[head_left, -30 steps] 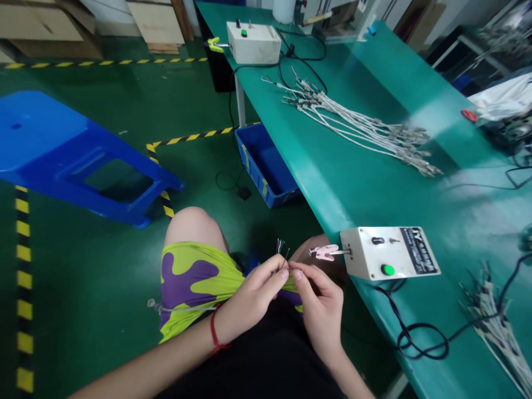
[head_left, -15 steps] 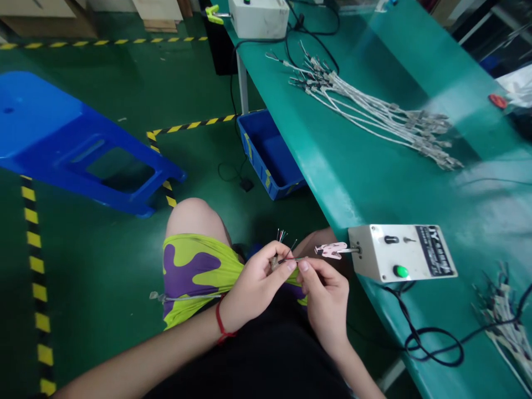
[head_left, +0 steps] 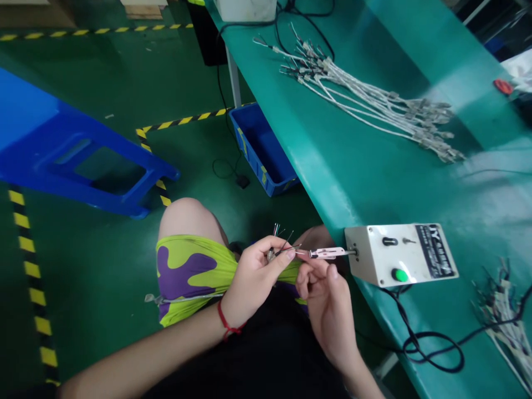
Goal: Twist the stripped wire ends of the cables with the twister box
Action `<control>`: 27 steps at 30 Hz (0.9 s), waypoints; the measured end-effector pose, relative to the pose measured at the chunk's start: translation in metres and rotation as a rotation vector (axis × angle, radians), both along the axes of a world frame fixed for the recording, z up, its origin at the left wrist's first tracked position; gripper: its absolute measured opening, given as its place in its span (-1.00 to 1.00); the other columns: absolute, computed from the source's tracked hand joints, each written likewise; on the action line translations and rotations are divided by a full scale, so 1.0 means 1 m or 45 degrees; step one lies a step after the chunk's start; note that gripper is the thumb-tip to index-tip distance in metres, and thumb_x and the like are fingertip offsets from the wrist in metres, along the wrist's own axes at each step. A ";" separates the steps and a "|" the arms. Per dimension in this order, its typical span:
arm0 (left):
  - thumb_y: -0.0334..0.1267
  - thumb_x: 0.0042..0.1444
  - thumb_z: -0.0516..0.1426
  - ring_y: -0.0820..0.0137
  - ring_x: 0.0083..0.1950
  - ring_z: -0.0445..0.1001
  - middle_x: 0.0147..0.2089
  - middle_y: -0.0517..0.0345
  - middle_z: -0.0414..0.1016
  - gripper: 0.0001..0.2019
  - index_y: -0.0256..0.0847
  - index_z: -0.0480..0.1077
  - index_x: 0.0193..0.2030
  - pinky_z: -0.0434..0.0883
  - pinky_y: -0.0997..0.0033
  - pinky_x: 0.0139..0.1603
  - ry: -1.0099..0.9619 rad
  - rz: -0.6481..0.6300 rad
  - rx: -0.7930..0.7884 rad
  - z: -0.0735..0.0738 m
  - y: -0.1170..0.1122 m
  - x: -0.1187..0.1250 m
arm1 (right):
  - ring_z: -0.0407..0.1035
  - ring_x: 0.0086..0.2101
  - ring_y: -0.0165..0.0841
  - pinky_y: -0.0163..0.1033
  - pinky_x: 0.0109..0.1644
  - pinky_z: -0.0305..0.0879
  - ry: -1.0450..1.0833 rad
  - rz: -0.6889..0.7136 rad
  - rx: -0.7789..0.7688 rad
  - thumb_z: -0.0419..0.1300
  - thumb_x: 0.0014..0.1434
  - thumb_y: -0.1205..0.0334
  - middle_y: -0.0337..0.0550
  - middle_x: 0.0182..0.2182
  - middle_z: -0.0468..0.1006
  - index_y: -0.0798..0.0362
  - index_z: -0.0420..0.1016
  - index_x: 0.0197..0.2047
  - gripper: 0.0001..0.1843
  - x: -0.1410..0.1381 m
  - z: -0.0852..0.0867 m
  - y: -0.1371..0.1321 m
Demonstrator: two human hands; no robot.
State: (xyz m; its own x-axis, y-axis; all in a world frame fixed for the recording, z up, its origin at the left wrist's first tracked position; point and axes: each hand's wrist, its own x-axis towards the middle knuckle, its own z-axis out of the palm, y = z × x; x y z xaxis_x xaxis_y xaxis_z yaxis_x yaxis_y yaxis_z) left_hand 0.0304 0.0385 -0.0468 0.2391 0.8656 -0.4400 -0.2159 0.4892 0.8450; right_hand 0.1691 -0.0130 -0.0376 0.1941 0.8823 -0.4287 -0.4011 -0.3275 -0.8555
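My left hand (head_left: pixel 258 272) is closed over my lap, pinching a thin cable whose stripped end fans into several fine coloured wires (head_left: pixel 277 230). The cable's pale tail (head_left: pixel 189 300) comes out under the wrist and lies over my thigh, ending in a small connector (head_left: pixel 153 299). My right hand (head_left: pixel 326 291) is apart from the wires, thumb lifted away and fingers loosely bent, with its index finger close below a pink clip (head_left: pixel 328 253). That clip sits on a metal shaft out of a white control box (head_left: pixel 401 254). Whether a wire reaches into its jaws I cannot tell.
The green table (head_left: pixel 374 188) carries a bundle of white cables (head_left: pixel 366 100), a second bundle (head_left: pixel 509 321) and black cords (head_left: pixel 432 346). Another white box (head_left: pixel 247 10) stands at the far end. A blue bin (head_left: pixel 266 149) and a blue stool (head_left: pixel 83 144) are on the floor.
My right hand has let go of the wires, its thumb and fingers spreading apart, and moved lower beside the clip. The clip has turned on its shaft. The view has shifted slightly.
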 end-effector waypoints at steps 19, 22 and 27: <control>-0.17 0.33 0.29 0.64 -0.58 0.13 -0.01 0.01 0.70 -0.79 -0.21 0.41 -0.24 0.07 0.51 -0.61 -0.187 -0.009 -0.077 -0.002 0.001 0.011 | 0.08 -0.47 -0.44 -0.30 -0.29 0.21 0.149 -0.327 -0.019 0.17 0.47 0.06 -0.31 -0.51 0.27 -0.01 0.58 0.06 -0.74 0.007 0.007 0.008; -0.21 0.35 0.27 0.65 -0.57 0.18 0.02 0.01 0.70 -0.80 -0.22 0.38 -0.24 0.12 0.51 -0.59 -0.239 -0.049 -0.064 0.000 0.002 0.010 | 0.07 -0.47 -0.43 -0.29 -0.29 0.22 0.191 -0.328 -0.013 0.17 0.47 0.08 -0.31 -0.52 0.26 -0.02 0.58 0.12 -0.71 0.008 0.006 0.006; -0.27 0.36 0.26 0.67 -0.56 0.21 0.06 0.00 0.69 -0.80 -0.23 0.36 -0.27 0.12 0.50 -0.57 -0.263 -0.042 -0.048 0.001 0.004 0.010 | 0.01 -0.48 -0.44 -0.31 -0.33 0.20 0.192 -0.354 -0.022 0.20 0.45 0.14 -0.33 -0.55 0.24 -0.01 0.58 0.15 -0.71 0.011 0.003 0.006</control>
